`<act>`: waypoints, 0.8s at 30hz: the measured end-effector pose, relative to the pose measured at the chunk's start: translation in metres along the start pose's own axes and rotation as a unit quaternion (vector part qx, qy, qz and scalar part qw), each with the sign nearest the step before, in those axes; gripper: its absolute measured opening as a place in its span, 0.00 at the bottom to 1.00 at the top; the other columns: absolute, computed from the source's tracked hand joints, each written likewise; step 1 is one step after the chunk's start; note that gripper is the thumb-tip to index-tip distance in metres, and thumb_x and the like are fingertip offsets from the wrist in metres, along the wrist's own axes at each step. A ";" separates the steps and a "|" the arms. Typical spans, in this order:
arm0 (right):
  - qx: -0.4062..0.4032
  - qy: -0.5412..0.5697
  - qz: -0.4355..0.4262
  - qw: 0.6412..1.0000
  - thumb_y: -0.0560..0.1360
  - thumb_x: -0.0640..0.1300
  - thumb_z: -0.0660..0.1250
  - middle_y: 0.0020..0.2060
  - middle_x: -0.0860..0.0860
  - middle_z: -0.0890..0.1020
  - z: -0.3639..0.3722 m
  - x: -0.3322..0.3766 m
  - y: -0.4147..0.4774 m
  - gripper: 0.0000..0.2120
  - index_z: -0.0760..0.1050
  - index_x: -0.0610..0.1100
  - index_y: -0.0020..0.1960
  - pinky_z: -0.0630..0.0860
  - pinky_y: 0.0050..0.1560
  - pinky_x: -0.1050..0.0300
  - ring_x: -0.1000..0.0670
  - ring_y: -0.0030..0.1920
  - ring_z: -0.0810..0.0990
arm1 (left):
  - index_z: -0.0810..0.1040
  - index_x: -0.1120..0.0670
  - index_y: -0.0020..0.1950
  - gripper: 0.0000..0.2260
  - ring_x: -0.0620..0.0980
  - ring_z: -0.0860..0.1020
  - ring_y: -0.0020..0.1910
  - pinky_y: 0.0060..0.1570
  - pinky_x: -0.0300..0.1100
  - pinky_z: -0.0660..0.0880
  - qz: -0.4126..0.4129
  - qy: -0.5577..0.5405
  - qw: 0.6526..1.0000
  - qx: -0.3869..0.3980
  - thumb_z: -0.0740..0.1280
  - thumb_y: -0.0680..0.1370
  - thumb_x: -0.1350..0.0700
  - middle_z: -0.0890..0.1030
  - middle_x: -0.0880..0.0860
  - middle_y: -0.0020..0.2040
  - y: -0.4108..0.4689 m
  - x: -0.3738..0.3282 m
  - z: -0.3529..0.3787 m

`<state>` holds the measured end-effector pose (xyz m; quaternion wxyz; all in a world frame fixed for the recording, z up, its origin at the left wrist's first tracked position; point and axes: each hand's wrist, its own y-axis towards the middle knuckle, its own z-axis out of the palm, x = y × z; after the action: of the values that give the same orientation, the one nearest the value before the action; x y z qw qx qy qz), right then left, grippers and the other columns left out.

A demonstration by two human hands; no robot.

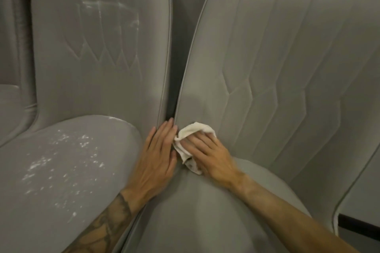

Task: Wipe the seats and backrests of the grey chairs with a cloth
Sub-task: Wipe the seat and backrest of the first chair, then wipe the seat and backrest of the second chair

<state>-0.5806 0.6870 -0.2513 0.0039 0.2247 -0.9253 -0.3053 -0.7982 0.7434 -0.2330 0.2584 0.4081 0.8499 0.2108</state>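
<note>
Two grey chairs are shown side by side, the left chair and the right chair, their backrest edges almost meeting at a dark gap. White specks are scattered over the left seat and white streaks mark its backrest; the right seat appears free of them. The left hand is laid flat and open, holding nothing, along the inner edge of the left chair, fingers pointing up the gap. The right hand is pressed, fingers spread, on a crumpled white cloth at the lower left corner of the right backrest, just above the seat crease. The unwiped backrest is judged to extend up and to the right of the cloth, its quilted seams running upward, so the right hand is the one placed to sweep it
</note>
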 end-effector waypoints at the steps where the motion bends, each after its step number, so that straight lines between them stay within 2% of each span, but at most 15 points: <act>1: 0.001 0.000 0.027 1.000 0.86 0.46 0.55 0.77 0.47 0.70 -0.005 -0.006 -0.003 0.21 0.68 0.45 0.78 0.61 0.80 0.45 0.45 0.79 0.66 | 0.61 0.59 0.82 0.28 0.52 0.58 0.83 0.82 0.55 0.56 0.008 0.010 1.000 0.008 0.60 0.81 0.60 0.60 0.57 0.84 -0.005 0.000 0.000; 3: -0.064 0.019 0.144 0.987 0.85 0.45 0.58 0.77 0.46 0.69 -0.022 -0.024 0.003 0.22 0.68 0.46 0.78 0.65 0.77 0.44 0.44 0.78 0.66 | 0.59 0.58 0.83 0.31 0.53 0.58 0.84 0.82 0.56 0.56 0.009 0.024 0.999 0.019 0.61 0.80 0.61 0.59 0.57 0.84 -0.008 -0.003 -0.001; 5: -0.123 -0.017 0.220 0.968 0.87 0.45 0.52 0.79 0.44 0.65 -0.044 -0.044 0.020 0.23 0.63 0.44 0.80 0.60 0.80 0.47 0.45 0.81 0.61 | 0.57 0.56 0.84 0.32 0.53 0.57 0.84 0.83 0.54 0.54 -0.001 0.029 0.999 0.023 0.61 0.80 0.61 0.58 0.56 0.84 -0.007 -0.006 -0.003; 7: -0.137 -0.031 0.227 0.964 0.87 0.46 0.48 0.81 0.47 0.60 -0.049 -0.049 0.035 0.24 0.58 0.44 0.82 0.54 0.81 0.47 0.47 0.82 0.57 | 0.56 0.55 0.84 0.33 0.53 0.57 0.84 0.83 0.52 0.52 -0.012 0.021 0.999 0.027 0.62 0.79 0.61 0.58 0.56 0.84 -0.009 -0.009 -0.003; 9: -0.140 0.038 0.230 0.962 0.86 0.43 0.52 0.81 0.47 0.61 -0.034 -0.029 0.032 0.24 0.59 0.43 0.82 0.55 0.81 0.42 0.45 0.82 0.58 | 0.56 0.55 0.84 0.33 0.53 0.57 0.84 0.83 0.52 0.52 -0.023 0.012 0.999 0.034 0.62 0.79 0.61 0.58 0.56 0.84 -0.014 -0.010 -0.003; 11: -0.093 0.105 0.221 0.965 0.85 0.40 0.58 0.80 0.45 0.64 -0.013 0.005 0.008 0.24 0.63 0.39 0.80 0.59 0.80 0.38 0.44 0.82 0.60 | 0.57 0.55 0.84 0.33 0.52 0.57 0.84 0.83 0.53 0.54 -0.029 0.004 0.998 0.049 0.61 0.79 0.62 0.58 0.55 0.84 -0.023 -0.010 -0.004; 12: -0.048 0.129 0.203 0.969 0.85 0.39 0.59 0.80 0.46 0.64 -0.006 0.018 -0.006 0.23 0.64 0.39 0.80 0.60 0.80 0.40 0.45 0.82 0.60 | 0.57 0.55 0.84 0.33 0.51 0.57 0.84 0.83 0.53 0.54 -0.032 0.001 0.998 0.057 0.60 0.79 0.62 0.58 0.54 0.84 -0.027 -0.009 -0.005; 16: 0.082 0.218 0.176 0.957 0.88 0.46 0.54 0.82 0.58 0.60 -0.020 0.030 -0.030 0.22 0.61 0.50 0.82 0.55 0.82 0.54 0.55 0.82 0.56 | 0.58 0.54 0.84 0.31 0.49 0.56 0.84 0.83 0.49 0.53 -0.047 -0.013 0.995 0.086 0.59 0.80 0.62 0.58 0.52 0.85 -0.045 -0.007 -0.012; 19: 0.153 0.233 0.111 0.954 0.87 0.46 0.55 0.75 0.56 0.73 -0.040 0.044 -0.030 0.19 0.70 0.50 0.77 0.63 0.79 0.50 0.55 0.77 0.68 | 0.60 0.53 0.84 0.29 0.47 0.56 0.84 0.83 0.46 0.49 -0.077 -0.035 0.991 0.103 0.61 0.83 0.62 0.58 0.50 0.84 -0.060 -0.015 -0.023; 21: 0.143 0.228 0.107 0.957 0.87 0.43 0.57 0.70 0.56 0.78 -0.048 0.059 -0.020 0.17 0.75 0.49 0.73 0.65 0.76 0.50 0.53 0.73 0.73 | 0.60 0.53 0.83 0.27 0.47 0.58 0.83 0.83 0.43 0.48 -0.099 -0.041 0.989 0.103 0.60 0.84 0.61 0.60 0.49 0.83 -0.074 -0.021 -0.037; 24: 0.073 0.258 0.189 0.945 0.87 0.43 0.57 0.72 0.54 0.76 -0.059 0.084 0.013 0.18 0.73 0.49 0.75 0.64 0.78 0.54 0.51 0.76 0.70 | 0.65 0.56 0.81 0.25 0.52 0.64 0.80 0.82 0.40 0.47 -0.151 -0.023 0.984 0.093 0.58 0.82 0.60 0.66 0.53 0.81 -0.098 -0.021 -0.067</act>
<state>-0.6526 0.6280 -0.2069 0.2835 0.1162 -0.9379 -0.1624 -0.8850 0.6600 -0.2311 0.2673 0.3018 0.9117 0.0798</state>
